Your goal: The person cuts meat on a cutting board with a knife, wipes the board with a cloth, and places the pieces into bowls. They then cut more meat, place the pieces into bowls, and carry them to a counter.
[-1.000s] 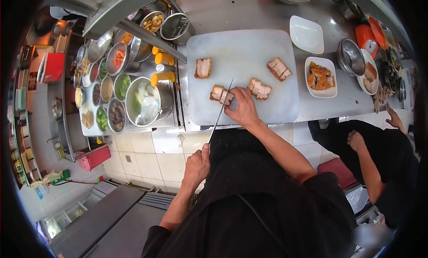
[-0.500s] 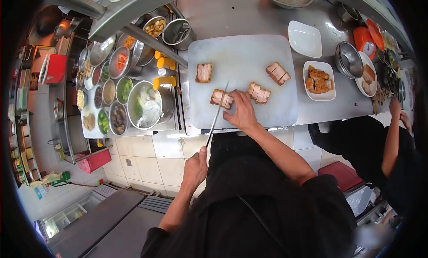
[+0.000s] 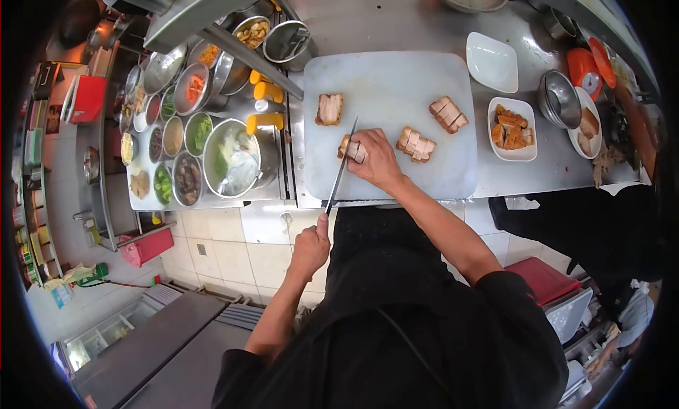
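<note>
My left hand (image 3: pixel 311 251) grips the handle of a long kitchen knife (image 3: pixel 340 170), whose blade points away from me over the white cutting board (image 3: pixel 382 77). Under the blade lies a block of roast pork (image 3: pixel 352 149) with a browned crust, near the board's front. My right hand (image 3: pixel 377 160) holds this block from its right side, fingers curled over it and partly hiding it. Another pork block (image 3: pixel 416 145), scored into slices, sits just right of my right hand. Further back are one pork block (image 3: pixel 448 115) on the right and one (image 3: pixel 329 109) on the left.
A white dish (image 3: pixel 512 151) with browned meat and a square white bowl (image 3: pixel 492 62) stand right of the board. Left are a steel pot (image 3: pixel 265 165) and several ingredient bowls. A metal shelf post (image 3: pixel 247 59) slants overhead. A person in black (image 3: pixel 587 225) stands at right.
My right hand has shifted left and further over the pork block, covering more of it. The knife blade has moved toward the block's left end. The person at right has leaned over the counter.
</note>
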### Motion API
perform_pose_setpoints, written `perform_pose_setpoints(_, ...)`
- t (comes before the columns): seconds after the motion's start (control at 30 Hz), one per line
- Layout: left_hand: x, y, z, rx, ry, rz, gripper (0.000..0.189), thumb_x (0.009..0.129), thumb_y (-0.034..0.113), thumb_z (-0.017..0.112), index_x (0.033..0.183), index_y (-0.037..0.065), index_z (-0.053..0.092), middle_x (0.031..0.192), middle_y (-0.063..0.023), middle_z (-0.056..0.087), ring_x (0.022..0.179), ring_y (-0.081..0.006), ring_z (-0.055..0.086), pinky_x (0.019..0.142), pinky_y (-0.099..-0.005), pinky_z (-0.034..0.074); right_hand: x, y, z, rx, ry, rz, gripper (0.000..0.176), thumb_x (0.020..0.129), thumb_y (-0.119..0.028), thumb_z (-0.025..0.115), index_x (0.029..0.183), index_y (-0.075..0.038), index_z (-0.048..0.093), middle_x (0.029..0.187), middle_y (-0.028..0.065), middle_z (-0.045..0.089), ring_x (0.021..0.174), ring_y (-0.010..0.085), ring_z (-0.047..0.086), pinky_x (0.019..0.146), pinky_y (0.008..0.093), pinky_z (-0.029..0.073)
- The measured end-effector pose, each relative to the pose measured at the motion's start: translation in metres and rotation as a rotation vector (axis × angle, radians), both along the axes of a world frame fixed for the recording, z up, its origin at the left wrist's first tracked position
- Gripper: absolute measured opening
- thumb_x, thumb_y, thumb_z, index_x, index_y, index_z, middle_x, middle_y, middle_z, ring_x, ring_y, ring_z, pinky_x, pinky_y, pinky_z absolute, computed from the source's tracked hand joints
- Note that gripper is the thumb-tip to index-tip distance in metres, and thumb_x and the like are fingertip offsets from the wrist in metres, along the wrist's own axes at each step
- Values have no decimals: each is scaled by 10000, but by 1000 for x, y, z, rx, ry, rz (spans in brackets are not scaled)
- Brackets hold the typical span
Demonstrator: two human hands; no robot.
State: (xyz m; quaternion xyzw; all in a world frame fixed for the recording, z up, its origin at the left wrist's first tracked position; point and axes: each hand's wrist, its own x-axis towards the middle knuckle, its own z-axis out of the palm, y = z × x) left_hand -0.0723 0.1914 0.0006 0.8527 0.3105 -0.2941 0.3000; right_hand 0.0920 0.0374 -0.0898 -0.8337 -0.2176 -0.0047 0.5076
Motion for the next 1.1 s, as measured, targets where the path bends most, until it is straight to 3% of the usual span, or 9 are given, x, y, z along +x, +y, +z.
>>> perform_pose_setpoints(0.17,-13,10,-10,-65,-70,46,743,1004,542,305,795,-95,624,799,-358,613,850,-526,591,797,-536,451,-3,4,10,-7,-32,-65,451,618,-120,717,1036,-15,587,1107,131,594,1054,346,515,920,432,445)
perform_pose_setpoints(0.27,-29,12,3,-102,-199,152,717,1003,545,322,772,-72,604,693,-274,605,703,-426,600,711,-484,462,1,11,21,-98,-107,-41,415,644,-158,721,1021,-35,600,1141,109,573,1091,323,497,932,428,424)
perform_pose_setpoints(0.33,-34,20,12,-133,-173,290,668,1004,534,353,763,-41,591,609,-147,551,593,-253,533,606,-398,438,5,15,16,-177,-237,0,389,660,-183,721,1006,-46,609,1148,99,563,1103,310,489,931,425,414)
perform_pose_setpoints(0.43,-42,27,22,-180,-148,416,603,1000,513,401,711,7,559,571,-24,473,532,-112,449,503,-315,372,7,7,10,-338,-231,263,242,698,-233,673,878,-73,650,1055,98,567,1041,288,491,870,436,397)
perform_pose_setpoints(0.57,-52,27,25,-249,-118,485,633,990,576,344,629,71,467,499,-3,415,398,-109,397,371,-299,310,21,12,23,-474,-244,259,256,744,-217,662,964,-85,656,1029,98,561,1102,282,481,921,476,381)
perform_pose_setpoints(0.73,-47,24,19,-284,-123,526,690,968,644,311,615,61,423,440,-14,372,319,-132,369,310,-291,301,105,59,37,-225,-688,217,319,703,-118,684,1018,-127,637,1027,135,559,1170,292,441,991,517,357)
perform_pose_setpoints(0.8,-44,27,19,-285,-125,549,696,964,652,308,614,61,419,434,-14,366,314,-134,368,304,-292,300,121,61,56,-795,-73,600,238,711,-106,656,945,-122,611,1069,78,612,1234,293,445,997,499,352)
perform_pose_setpoints(0.93,-38,31,21,-271,-162,519,689,970,644,302,613,66,415,436,-11,361,319,-132,367,307,-293,298,120,44,39,-691,-156,545,297,688,-131,688,971,-109,600,1011,73,622,1175,274,490,959,470,378)
perform_pose_setpoints(1.1,-25,32,16,-225,-209,396,667,987,603,315,601,68,414,448,-9,366,355,-128,380,345,-304,313,71,30,9,-423,-382,76,385,632,-209,773,954,-96,595,933,58,592,968,267,551,813,403,416)
